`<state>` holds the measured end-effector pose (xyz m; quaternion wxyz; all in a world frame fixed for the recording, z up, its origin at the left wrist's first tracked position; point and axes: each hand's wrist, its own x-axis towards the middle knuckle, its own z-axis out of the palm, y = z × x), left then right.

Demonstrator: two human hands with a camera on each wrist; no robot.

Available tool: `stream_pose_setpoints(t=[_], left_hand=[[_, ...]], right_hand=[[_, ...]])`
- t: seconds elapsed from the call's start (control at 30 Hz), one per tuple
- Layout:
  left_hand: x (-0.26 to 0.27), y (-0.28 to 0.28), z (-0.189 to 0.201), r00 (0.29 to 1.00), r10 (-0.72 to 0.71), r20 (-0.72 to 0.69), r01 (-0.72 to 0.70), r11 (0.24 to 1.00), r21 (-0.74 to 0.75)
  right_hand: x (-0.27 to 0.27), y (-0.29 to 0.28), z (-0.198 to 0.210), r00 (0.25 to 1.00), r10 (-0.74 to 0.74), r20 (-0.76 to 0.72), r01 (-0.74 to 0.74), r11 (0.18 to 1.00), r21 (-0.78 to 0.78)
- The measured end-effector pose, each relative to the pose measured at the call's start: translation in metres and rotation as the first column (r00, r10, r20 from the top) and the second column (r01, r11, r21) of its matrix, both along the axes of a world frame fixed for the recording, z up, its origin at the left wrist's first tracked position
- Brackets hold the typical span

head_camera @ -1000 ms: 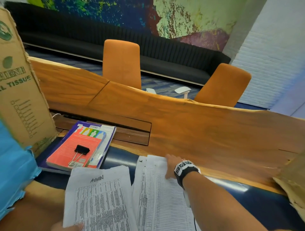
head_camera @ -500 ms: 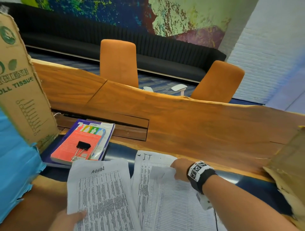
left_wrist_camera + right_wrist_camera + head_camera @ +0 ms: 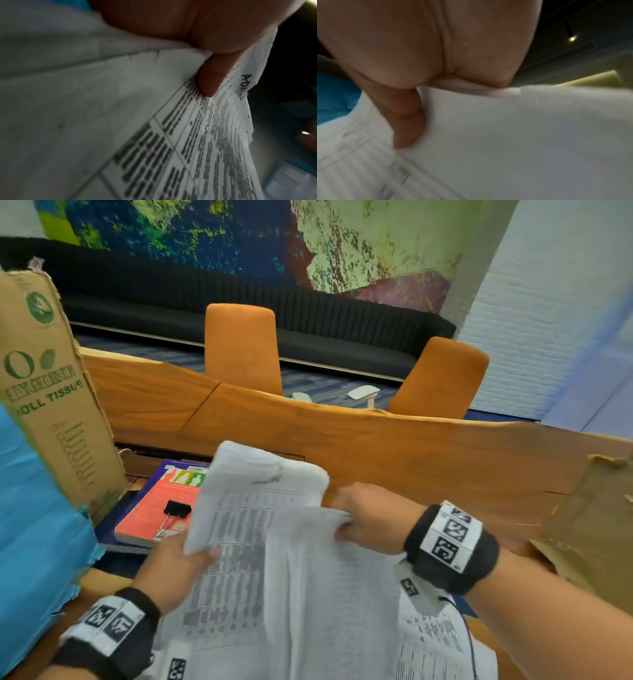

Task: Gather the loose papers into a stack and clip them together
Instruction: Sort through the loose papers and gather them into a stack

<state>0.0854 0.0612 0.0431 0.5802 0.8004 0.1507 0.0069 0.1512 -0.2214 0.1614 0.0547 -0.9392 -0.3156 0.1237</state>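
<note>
Against the left edge stood a cardboard box [image 3: 51, 392], with a red book [image 3: 156, 508] just beside it on the table [image 3: 394, 446]. On that book lay a black binder clip [image 3: 176, 510], untouched, handles pointing toward the wearer. Further right, left hand [image 3: 171, 570] gripped the left margin of a printed sheet [image 3: 239, 525], thumb on top and pressed to the paper, seen close in the left-wrist view as thumb [image 3: 211, 79] pinching the marked sheet against fingers beneath. Held up off the table, top end flopping over. To the right, right hand [image 3: 370, 522] pinched the far edge of a second batch of papers [image 3: 325, 594], overlapping the first; more sheets [image 3: 435, 642] showed lower right. Judged light, limp and prone to sliding apart, easily creased where bunched. Best taken by the long edges with both hands, squared by tapping an edge on the table, then clipped at a top corner or along the top edge. Clip likely stiff, needing a firm squeeze on its handles.
</note>
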Motion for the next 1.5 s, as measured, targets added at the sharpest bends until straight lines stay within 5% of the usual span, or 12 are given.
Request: stream_pose_setpoints(t=[0.1,0.27,0.4,0.5,0.57,0.67,0.73,0.83,0.9,0.97,1.27,1.5], left_hand=[[-0.002,-0.023,0.008,0.987,-0.158,0.014,0.158,0.987,0.015],[-0.011,-0.041,0.009,0.961,-0.275,0.026,0.276,0.961,-0.026],[-0.023,-0.046,0.006,0.980,-0.186,0.069,0.198,0.927,-0.317],[-0.030,-0.066,0.004,0.976,-0.204,0.082,0.216,0.957,-0.192],[-0.028,-0.079,-0.003,0.995,-0.060,0.074,0.068,0.992,-0.110],[-0.026,-0.087,-0.006,0.997,0.009,0.077,0.003,0.990,-0.143],[-0.025,-0.087,-0.003,0.997,0.008,0.082,0.008,0.980,-0.198],[-0.021,-0.080,-0.002,0.996,0.048,0.069,-0.028,0.962,-0.271],[-0.018,-0.076,-0.006,0.997,0.061,0.044,-0.045,0.950,-0.310],[-0.017,-0.079,-0.010,0.996,0.083,0.038,-0.064,0.932,-0.357],[-0.010,-0.101,-0.011,0.995,0.076,0.056,-0.039,0.870,-0.492],[-0.010,-0.093,0.007,0.985,0.071,0.157,0.020,0.859,-0.512]], right_hand=[[0.006,0.011,-0.009,0.975,0.007,0.221,-0.013,0.999,0.029],[0.008,0.010,-0.004,0.986,-0.058,0.155,0.047,0.996,0.071],[0.001,0.004,-0.003,0.986,-0.039,0.163,0.029,0.998,0.062],[-0.001,0.002,0.000,0.985,-0.052,0.166,0.032,0.992,0.121],[-0.003,0.004,0.001,0.978,-0.059,0.202,0.032,0.990,0.134],[-0.005,0.003,-0.008,0.933,-0.184,0.308,0.108,0.963,0.249],[-0.003,-0.007,-0.023,0.857,-0.413,0.308,0.232,0.844,0.483],[-0.012,-0.029,-0.059,0.725,-0.671,-0.154,0.524,0.392,0.756],[-0.022,-0.034,-0.094,0.641,-0.477,-0.601,0.724,0.118,0.679],[-0.032,-0.029,-0.123,0.540,-0.183,-0.822,0.835,-0.006,0.550],[-0.034,-0.004,-0.106,0.792,-0.355,-0.496,0.548,0.058,0.834],[-0.036,-0.014,-0.110,0.804,-0.339,-0.489,0.523,0.012,0.852]])
